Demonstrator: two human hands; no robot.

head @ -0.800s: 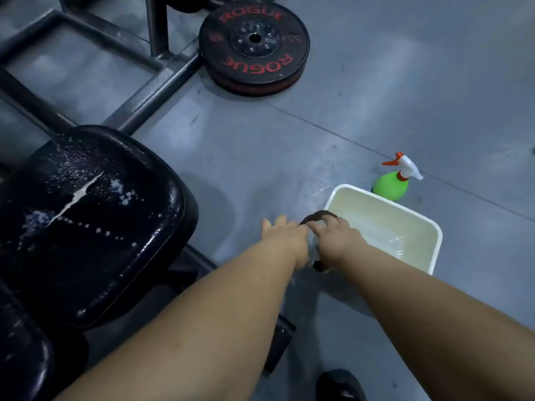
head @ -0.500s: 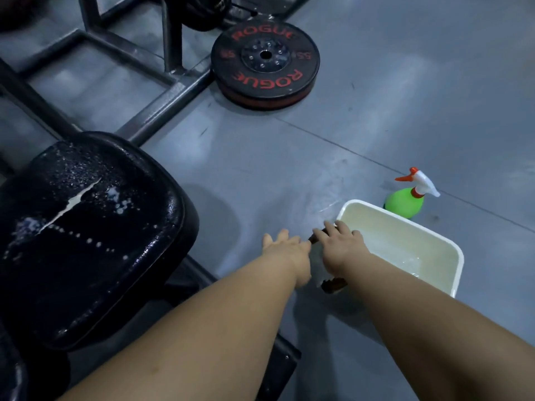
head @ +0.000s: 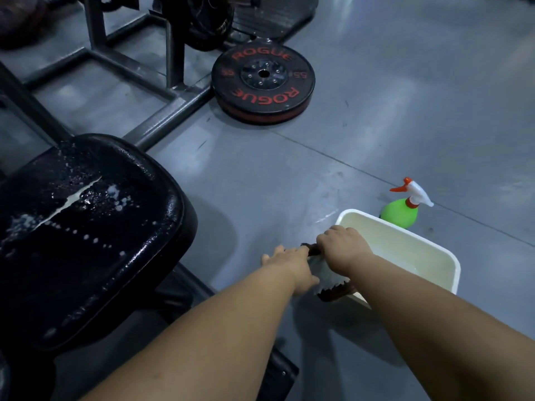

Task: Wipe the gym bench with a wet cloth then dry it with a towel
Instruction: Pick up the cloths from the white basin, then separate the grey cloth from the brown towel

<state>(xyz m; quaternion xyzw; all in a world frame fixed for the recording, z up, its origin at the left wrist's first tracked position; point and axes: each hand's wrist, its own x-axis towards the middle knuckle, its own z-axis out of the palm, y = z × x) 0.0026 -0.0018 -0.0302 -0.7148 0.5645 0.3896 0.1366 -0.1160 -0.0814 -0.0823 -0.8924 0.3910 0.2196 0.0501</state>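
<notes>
Left hand (head: 289,266) and right hand (head: 343,247) sit close together, low over the floor (head: 289,175). We see both gripping the top edge of the cloth (head: 325,280), with the right hand's fingers curled over it. The cloth hangs between them, pale with a brown lower hem, against the near-left corner of the white tub (head: 405,230). A green spray bottle (head: 401,211) stands just beyond the tub. The bench pad (head: 86,233), black and spattered with wet foam, lies to the left. We note a weight plate (head: 263,82) flat on the floor, far centre.
</notes>
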